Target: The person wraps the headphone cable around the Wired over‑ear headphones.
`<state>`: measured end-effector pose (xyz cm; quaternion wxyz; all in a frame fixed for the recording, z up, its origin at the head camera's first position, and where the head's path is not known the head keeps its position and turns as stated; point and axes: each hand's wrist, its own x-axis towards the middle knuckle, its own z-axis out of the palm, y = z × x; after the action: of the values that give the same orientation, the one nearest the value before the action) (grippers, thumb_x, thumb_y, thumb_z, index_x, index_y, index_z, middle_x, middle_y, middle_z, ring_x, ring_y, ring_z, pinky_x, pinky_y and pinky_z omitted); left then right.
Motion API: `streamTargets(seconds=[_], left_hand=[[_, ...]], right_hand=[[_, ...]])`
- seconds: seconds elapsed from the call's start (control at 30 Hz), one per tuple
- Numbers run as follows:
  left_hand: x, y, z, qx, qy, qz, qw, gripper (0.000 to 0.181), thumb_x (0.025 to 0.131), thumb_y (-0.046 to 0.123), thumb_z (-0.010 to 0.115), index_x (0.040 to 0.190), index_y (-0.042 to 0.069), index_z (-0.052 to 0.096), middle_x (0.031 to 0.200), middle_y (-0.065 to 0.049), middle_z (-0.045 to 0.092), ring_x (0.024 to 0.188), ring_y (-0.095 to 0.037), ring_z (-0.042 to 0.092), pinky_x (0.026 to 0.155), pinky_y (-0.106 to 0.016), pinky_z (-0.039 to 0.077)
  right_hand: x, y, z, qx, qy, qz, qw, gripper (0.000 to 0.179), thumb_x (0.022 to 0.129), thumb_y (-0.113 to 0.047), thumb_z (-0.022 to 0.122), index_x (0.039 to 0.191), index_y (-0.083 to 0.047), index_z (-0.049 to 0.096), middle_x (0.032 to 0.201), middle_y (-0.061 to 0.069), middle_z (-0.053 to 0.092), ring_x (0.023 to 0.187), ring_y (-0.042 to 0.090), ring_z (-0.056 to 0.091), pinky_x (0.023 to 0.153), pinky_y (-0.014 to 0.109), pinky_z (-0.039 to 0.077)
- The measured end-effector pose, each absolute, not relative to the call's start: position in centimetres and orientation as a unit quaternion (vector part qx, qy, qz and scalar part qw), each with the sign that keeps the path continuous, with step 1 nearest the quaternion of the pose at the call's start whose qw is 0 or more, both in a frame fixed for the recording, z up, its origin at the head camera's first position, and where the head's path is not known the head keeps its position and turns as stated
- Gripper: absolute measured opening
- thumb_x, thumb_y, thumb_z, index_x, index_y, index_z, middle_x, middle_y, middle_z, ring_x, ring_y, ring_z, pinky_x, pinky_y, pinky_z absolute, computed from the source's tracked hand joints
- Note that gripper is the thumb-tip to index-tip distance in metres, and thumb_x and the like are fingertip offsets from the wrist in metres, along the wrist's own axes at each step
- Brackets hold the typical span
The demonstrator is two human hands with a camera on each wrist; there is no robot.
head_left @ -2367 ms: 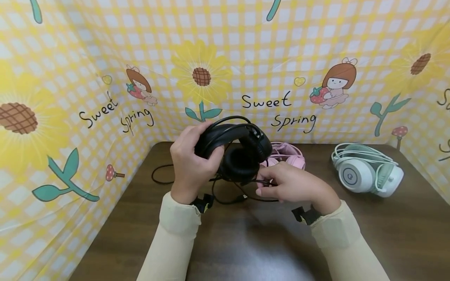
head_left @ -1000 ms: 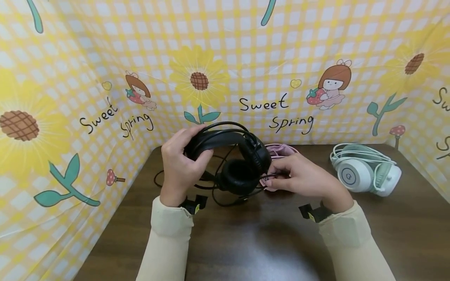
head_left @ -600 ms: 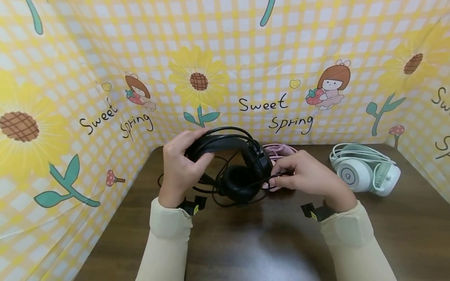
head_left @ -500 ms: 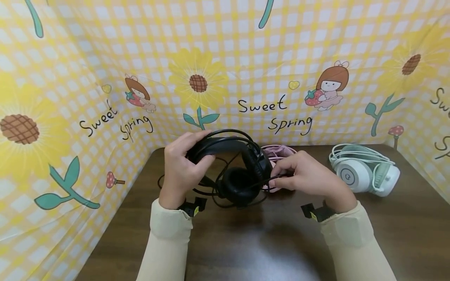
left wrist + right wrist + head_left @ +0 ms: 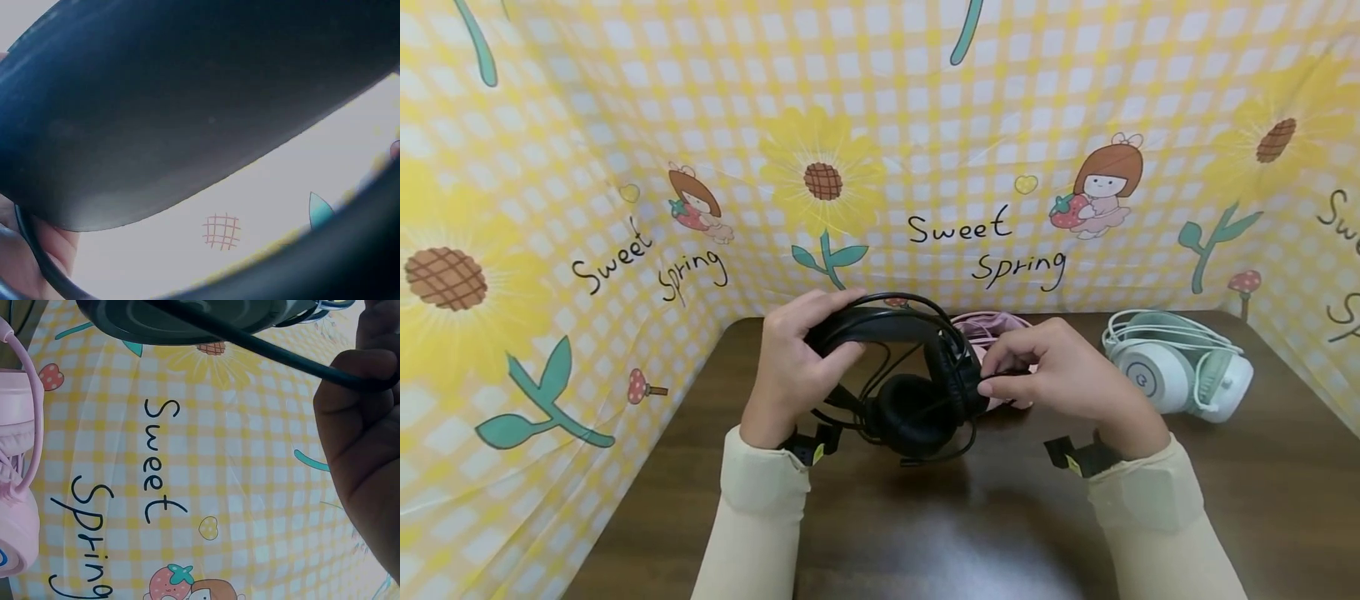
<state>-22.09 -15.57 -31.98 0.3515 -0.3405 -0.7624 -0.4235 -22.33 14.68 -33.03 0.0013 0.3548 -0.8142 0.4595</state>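
Observation:
My left hand (image 5: pixel 793 358) grips the padded headband of a pair of black headphones (image 5: pixel 917 412) and holds them up at the middle back of the table. Seen from the left wrist, the headband (image 5: pixel 187 112) fills much of the view. Its two ear cups hang to the right of that hand, with loops of thin black cable around them. Beside the right ear cup, my right hand (image 5: pixel 1060 371) pinches the black cable (image 5: pixel 275 356) between thumb and fingers. In the right wrist view the cable runs taut across the ear cup's outer side.
Pink headphones (image 5: pixel 992 325) lie behind my right hand, partly hidden by it. Pale green and white headphones (image 5: pixel 1157 375) with their cable wrapped round them rest at the back right of the brown table (image 5: pixel 880 533). A yellow checked cloth (image 5: pixel 925 142) hangs behind and at the sides.
The right hand has moved right and slightly up with the cable. The black headphones have come lower and turned a little, and the cable loop on the left has been drawn in.

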Motion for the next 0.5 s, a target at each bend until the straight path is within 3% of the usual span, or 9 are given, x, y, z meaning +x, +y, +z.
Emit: streamTargets(seconds=[0.17,0.5], left_hand=[[-22.0,-15.8,-32.2,-0.347,-0.762,-0.43,0.338,0.038,0.076,0.007,0.07,0.115,0.011,0.073,0.082,0.004,0.066,0.061,-0.013,0.05,0.053,-0.026,0.04],[-21.9,-15.5,-31.9,-0.397,-0.739,-0.458,0.295,0.037,0.08,0.005,0.069,0.117,0.008,0.071,0.09,0.001,0.066,0.069,-0.015,0.054,0.06,-0.029,0.042]], right_hand=[[-22.3,14.8,-32.9,0.347,-0.801,0.489,0.001,0.01,0.08,-0.01,0.08,0.086,-0.011,0.073,0.071,0.0,0.066,0.053,0.019,0.062,0.049,0.034,0.052],[-22.2,15.7,-33.0,0.385,-0.765,0.507,0.102,0.02,0.073,0.002,0.082,0.085,-0.011,0.073,0.071,-0.002,0.067,0.059,0.014,0.059,0.05,0.027,0.047]])
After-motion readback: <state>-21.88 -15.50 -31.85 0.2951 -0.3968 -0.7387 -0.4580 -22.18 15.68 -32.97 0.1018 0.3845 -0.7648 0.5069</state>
